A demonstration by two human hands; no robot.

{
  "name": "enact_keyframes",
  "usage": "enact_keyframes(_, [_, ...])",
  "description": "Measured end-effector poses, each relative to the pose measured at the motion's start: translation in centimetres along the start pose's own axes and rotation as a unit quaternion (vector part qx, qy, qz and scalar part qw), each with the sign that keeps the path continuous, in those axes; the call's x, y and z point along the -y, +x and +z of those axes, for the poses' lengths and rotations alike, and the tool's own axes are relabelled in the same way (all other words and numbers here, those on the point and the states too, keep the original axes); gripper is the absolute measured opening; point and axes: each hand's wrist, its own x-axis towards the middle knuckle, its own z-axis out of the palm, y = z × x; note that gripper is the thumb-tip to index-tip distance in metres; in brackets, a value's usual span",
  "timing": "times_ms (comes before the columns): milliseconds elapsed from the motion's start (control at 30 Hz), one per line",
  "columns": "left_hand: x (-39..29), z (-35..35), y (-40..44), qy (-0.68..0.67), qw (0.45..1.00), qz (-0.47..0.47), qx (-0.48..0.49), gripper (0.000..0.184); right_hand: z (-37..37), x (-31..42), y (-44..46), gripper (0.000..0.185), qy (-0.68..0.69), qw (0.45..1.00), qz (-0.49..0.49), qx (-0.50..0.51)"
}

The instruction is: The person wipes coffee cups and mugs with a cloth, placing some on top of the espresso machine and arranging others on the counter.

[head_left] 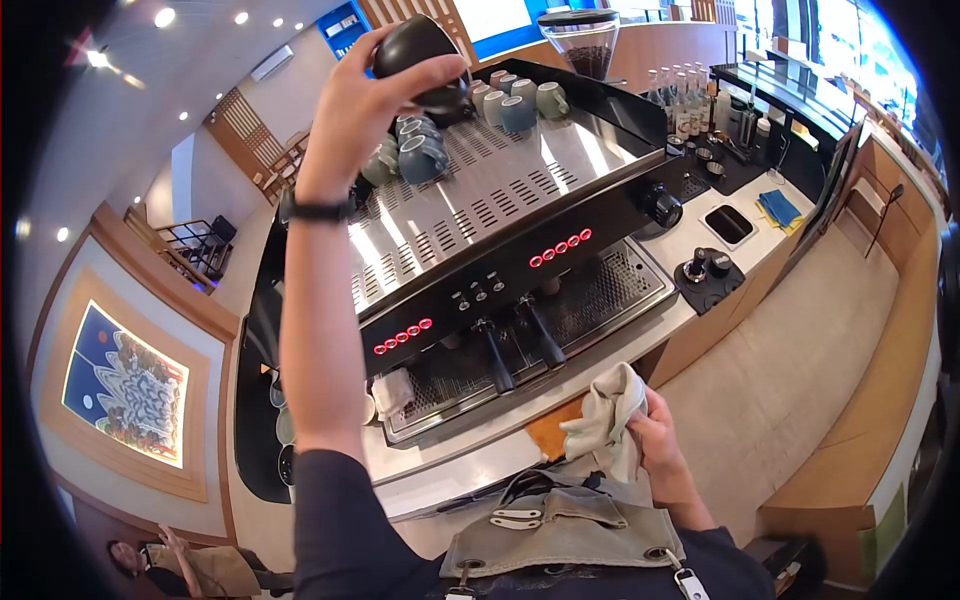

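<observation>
My left hand (385, 90) is raised over the top of the espresso machine (480, 195), its fingers and thumb wrapped round a black cup (418, 50). Beneath and beside it, blue and grey-green cups (422, 160) stand in groups on the slotted metal top. Low in front of me, my right hand (655, 435) grips a whitish cloth (610, 410), which hangs bunched from the fingers. Two portafilters (540, 335) are fitted in the machine, their black handles pointing toward me.
A bean hopper (585, 45) rises behind the machine. To the right are several bottles (685, 100), a tamper (697, 262) on a black mat and a blue cloth (778, 208). A folded white cloth (393, 390) lies by the drip tray. Another person (190, 565) is at lower left.
</observation>
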Motion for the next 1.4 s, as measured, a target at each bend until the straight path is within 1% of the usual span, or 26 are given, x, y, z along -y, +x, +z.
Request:
enact_keyframes(67, [3.4, -0.2, 4.3, 0.097, 0.994, -0.034, 0.032, 0.087, -1.5, -0.3, -0.6, 0.046, -0.009, 1.000, 0.004, -0.030])
enact_keyframes(133, [7.2, 0.4, 7.5, 0.190, 0.977, -0.075, 0.067, 0.089, -2.4, 0.0, -1.6, 0.043, 0.009, 0.999, -0.008, -0.048])
enact_keyframes(200, [12.3, 1.2, 10.4, 0.195, 0.968, -0.094, 0.126, 0.091, -3.5, 0.1, -2.6, 0.040, 0.013, 0.996, -0.028, -0.087])
enact_keyframes(233, [14.9, 1.7, 12.0, 0.235, 0.955, -0.104, 0.145, 0.094, -4.0, 0.6, -3.2, 0.038, 0.005, 0.994, -0.045, -0.096])
enact_keyframes(267, [16.0, 2.3, 12.6, 0.289, 0.938, -0.118, 0.150, 0.095, -4.5, 0.9, -3.8, 0.038, -0.003, 0.991, -0.058, -0.119])
enact_keyframes(333, [17.4, 3.4, 13.4, 0.369, 0.903, -0.119, 0.186, 0.096, -5.2, 1.2, -5.2, 0.038, -0.013, 0.982, -0.086, -0.167])
enact_keyframes(400, [19.3, 4.5, 14.2, 0.401, 0.886, -0.137, 0.192, 0.095, -5.7, 1.4, -6.3, 0.037, -0.003, 0.970, -0.106, -0.221])
enact_keyframes(433, [19.2, 5.0, 14.5, 0.394, 0.881, -0.162, 0.207, 0.093, -6.7, 1.1, -7.0, 0.036, 0.002, 0.964, -0.120, -0.237])
enact_keyframes(467, [19.1, 5.4, 14.7, 0.402, 0.872, -0.163, 0.228, 0.092, -7.4, 0.8, -7.6, 0.036, 0.005, 0.958, -0.134, -0.254])
enact_keyframes(500, [18.0, 5.7, 14.6, 0.422, 0.852, -0.178, 0.253, 0.093, -7.5, 0.6, -7.7, 0.035, -0.003, 0.947, -0.148, -0.286])
enact_keyframes(533, [17.2, 6.1, 14.8, 0.442, 0.831, -0.193, 0.278, 0.094, -7.6, 0.5, -7.8, 0.034, 0.001, 0.941, -0.161, -0.297])
enact_keyframes(567, [17.9, 6.5, 15.3, 0.472, 0.809, -0.192, 0.294, 0.097, -7.6, 0.4, -7.9, 0.034, 0.006, 0.935, -0.173, -0.309])
enact_keyframes(667, [18.4, 7.0, 16.3, 0.477, 0.793, -0.218, 0.311, 0.094, -7.1, 0.6, -7.8, 0.033, 0.011, 0.924, -0.191, -0.331])
enact_keyframes(700, [18.8, 7.1, 16.2, 0.428, 0.818, -0.250, 0.291, 0.082, -6.8, 0.6, -7.7, 0.033, 0.011, 0.922, -0.194, -0.335])
enact_keyframes(800, [18.9, 7.2, 16.6, 0.428, 0.807, -0.275, 0.300, 0.082, -6.2, 0.7, -7.0, 0.033, -0.001, 0.922, -0.193, -0.335])
enact_keyframes(900, [20.0, 7.6, 17.0, 0.446, 0.793, -0.261, 0.324, 0.084, -6.3, 0.3, -6.5, 0.032, -0.016, 0.918, -0.200, -0.342])
enact_keyframes(1000, [20.0, 8.0, 17.0, 0.453, 0.783, -0.260, 0.338, 0.086, -6.3, 0.1, -6.2, 0.033, -0.002, 0.918, -0.197, -0.343])
enact_keyframes(1100, [20.7, 8.5, 17.0, 0.446, 0.777, -0.277, 0.347, 0.082, -6.1, 0.1, -6.1, 0.032, -0.003, 0.912, -0.199, -0.359])
enact_keyframes(1200, [20.9, 9.1, 17.1, 0.465, 0.760, -0.274, 0.363, 0.079, -6.2, 0.0, -6.3, 0.032, -0.006, 0.912, -0.201, -0.358])
enact_keyframes(1267, [23.8, 9.4, 18.2, 0.486, 0.753, -0.243, 0.371, 0.080, -6.6, -0.6, -6.6, 0.032, -0.023, 0.907, -0.203, -0.369])
enact_keyframes(1300, [23.9, 9.5, 18.2, 0.496, 0.749, -0.229, 0.374, 0.081, -6.9, -0.9, -6.7, 0.033, -0.032, 0.905, -0.202, -0.374])
enact_keyframes(1400, [23.3, 9.4, 18.1, 0.507, 0.741, -0.251, 0.362, 0.085, -7.0, -1.3, -7.0, 0.035, -0.032, 0.907, -0.204, -0.368])
